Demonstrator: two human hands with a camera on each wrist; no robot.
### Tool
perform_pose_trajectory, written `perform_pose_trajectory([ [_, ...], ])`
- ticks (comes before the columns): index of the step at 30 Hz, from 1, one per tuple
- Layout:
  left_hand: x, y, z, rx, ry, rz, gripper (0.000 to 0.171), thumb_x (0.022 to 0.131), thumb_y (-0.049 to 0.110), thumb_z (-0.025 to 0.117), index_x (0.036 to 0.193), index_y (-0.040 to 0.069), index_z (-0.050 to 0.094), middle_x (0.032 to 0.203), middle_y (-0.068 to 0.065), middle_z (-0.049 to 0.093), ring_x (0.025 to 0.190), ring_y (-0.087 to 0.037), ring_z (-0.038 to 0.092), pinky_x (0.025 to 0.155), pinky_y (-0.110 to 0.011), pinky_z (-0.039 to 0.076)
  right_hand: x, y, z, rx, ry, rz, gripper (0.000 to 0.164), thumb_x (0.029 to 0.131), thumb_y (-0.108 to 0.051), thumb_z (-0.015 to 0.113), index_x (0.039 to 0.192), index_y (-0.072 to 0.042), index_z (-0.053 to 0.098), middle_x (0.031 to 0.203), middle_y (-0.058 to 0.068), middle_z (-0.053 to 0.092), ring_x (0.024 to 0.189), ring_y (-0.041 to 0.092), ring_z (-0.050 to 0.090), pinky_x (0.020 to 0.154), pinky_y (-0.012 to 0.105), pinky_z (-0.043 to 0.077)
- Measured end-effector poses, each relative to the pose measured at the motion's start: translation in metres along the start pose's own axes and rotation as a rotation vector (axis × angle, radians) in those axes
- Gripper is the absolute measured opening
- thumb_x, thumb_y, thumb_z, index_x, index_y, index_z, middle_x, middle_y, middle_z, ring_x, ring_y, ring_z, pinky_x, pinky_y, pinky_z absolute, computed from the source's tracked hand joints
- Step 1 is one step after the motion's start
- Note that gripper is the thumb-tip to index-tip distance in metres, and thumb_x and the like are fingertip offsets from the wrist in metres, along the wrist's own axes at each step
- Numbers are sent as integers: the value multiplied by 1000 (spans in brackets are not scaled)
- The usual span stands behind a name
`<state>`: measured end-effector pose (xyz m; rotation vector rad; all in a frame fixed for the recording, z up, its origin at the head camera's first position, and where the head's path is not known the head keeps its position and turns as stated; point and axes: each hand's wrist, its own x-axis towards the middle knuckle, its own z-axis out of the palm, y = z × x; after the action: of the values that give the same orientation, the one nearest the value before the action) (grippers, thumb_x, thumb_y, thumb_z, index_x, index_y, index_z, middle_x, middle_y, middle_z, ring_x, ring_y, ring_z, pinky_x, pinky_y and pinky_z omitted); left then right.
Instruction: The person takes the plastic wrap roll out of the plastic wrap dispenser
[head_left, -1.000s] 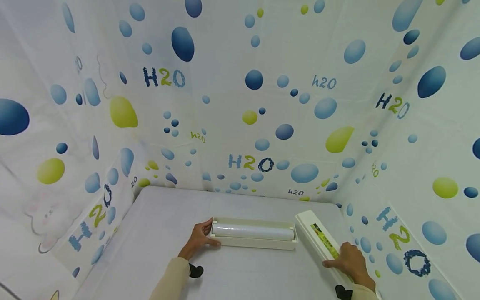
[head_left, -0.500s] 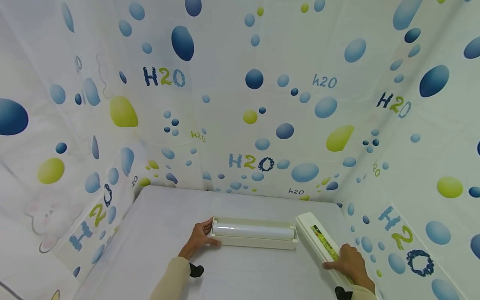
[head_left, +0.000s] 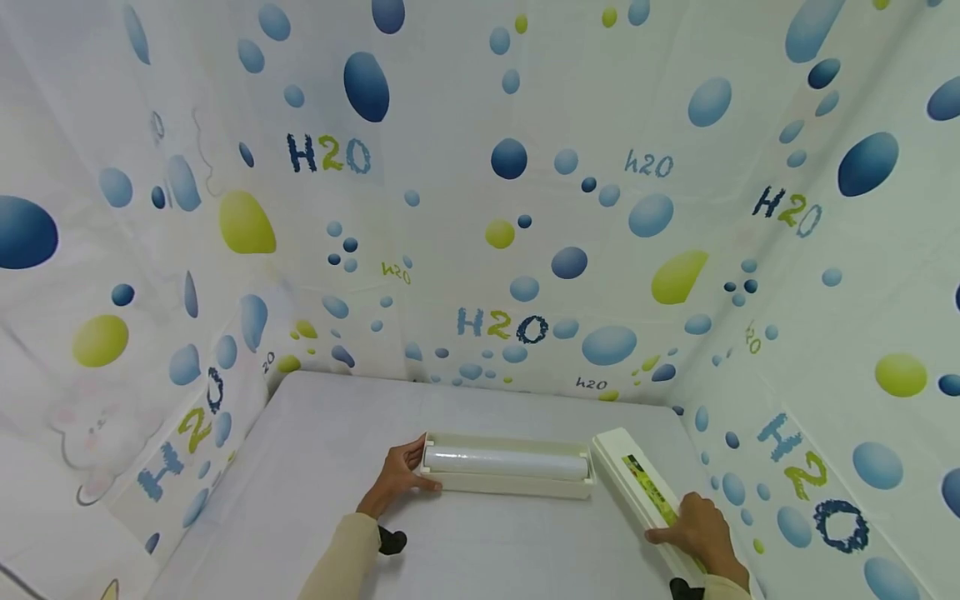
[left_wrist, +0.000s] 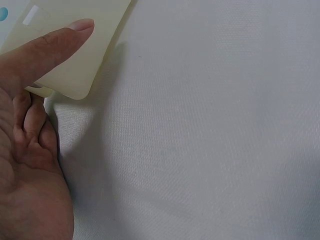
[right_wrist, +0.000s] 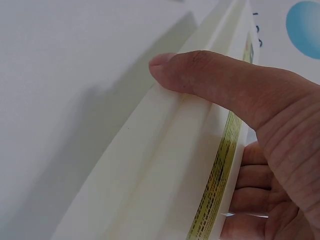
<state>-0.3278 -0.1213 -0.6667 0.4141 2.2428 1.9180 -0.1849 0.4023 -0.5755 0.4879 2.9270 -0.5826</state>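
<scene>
Nearest the person, the right hand point(head_left: 701, 533) gripped the near end of a long cream lid point(head_left: 645, 492) that lay slanting along the right edge of the desk point(head_left: 315, 467). In the right wrist view the thumb point(right_wrist: 200, 75) pressed across the lid's point(right_wrist: 165, 170) top while the fingers curled under its far side, beside a green and yellow label strip point(right_wrist: 220, 175).

To the left, the left hand point(head_left: 397, 475) held the left end of a cream dispenser box point(head_left: 510, 486). The thumb lay along the box's front edge and the fingers wrapped its end; the left wrist view showed one finger point(left_wrist: 45, 50) laid over a rounded cream corner point(left_wrist: 85, 55), the others tucked beneath it.

The box sat open across the middle of the desk, with a roll of clear wrap point(head_left: 506, 463) lying in it lengthwise. Its right end was just beside the lid's far end.

Behind the desk and along both sides hung a white curtain point(head_left: 480, 208) printed with blue and green bubbles.
</scene>
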Motion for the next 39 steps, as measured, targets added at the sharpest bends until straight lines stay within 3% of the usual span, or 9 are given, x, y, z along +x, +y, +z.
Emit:
perform_pose_trajectory([
  [4, -2, -5, -1, 15, -9, 34, 108, 70, -3, 100, 159, -16, 39, 161, -38, 44, 148, -53, 53, 120, -35, 54, -1, 1, 3, -7, -8, 9, 73, 66, -44, 103, 91, 9, 60, 75, 12, 60, 68, 24, 58, 56, 29, 50],
  [12, 1, 0, -1, -11, -18, -21, 111, 69, -10, 98, 161, -15, 36, 164, -35, 44, 152, -55, 48, 124, -49, 46, -2, -2, 5, -11, -16, 10, 73, 66, -45, 102, 91, 8, 59, 75, 12, 60, 68, 24, 58, 57, 29, 50],
  [17, 1, 0, 0, -6, -25, -28, 110, 70, -10, 97, 162, -15, 35, 164, -35, 44, 152, -54, 48, 125, -51, 45, -2, 0, 8, -18, -25, 17, 73, 67, -45, 102, 92, 10, 61, 75, 12, 60, 68, 24, 59, 58, 30, 52],
  [22, 2, -2, 0, -3, -11, -15, 111, 69, -8, 99, 161, -15, 37, 163, -36, 45, 151, -55, 49, 123, -45, 49, -2, -1, 10, -16, -26, 23, 74, 68, -45, 102, 93, 11, 61, 76, 13, 62, 68, 24, 60, 58, 31, 55],
  [26, 4, -4, -1, -12, -6, -46, 114, 68, -7, 100, 162, -12, 37, 165, -32, 44, 153, -51, 47, 123, -33, 50, -2, -1, 13, -11, -21, 23, 72, 67, -44, 102, 92, 9, 61, 76, 13, 61, 68, 24, 60, 57, 30, 53],
  [33, 2, -3, 0, -2, -1, -54, 113, 68, -9, 98, 162, -13, 36, 165, -33, 43, 153, -53, 47, 126, -51, 43, -3, 1, 18, -6, -22, 26, 73, 66, -46, 102, 91, 8, 60, 76, 13, 59, 69, 24, 58, 58, 30, 51],
  [39, 3, -6, -2, -16, -9, -46, 114, 68, -7, 100, 162, -12, 37, 165, -32, 46, 153, -51, 49, 126, -50, 45, 0, 4, 23, -10, -21, 20, 76, 65, -50, 102, 90, 7, 59, 76, 12, 58, 68, 23, 57, 57, 29, 49],
])
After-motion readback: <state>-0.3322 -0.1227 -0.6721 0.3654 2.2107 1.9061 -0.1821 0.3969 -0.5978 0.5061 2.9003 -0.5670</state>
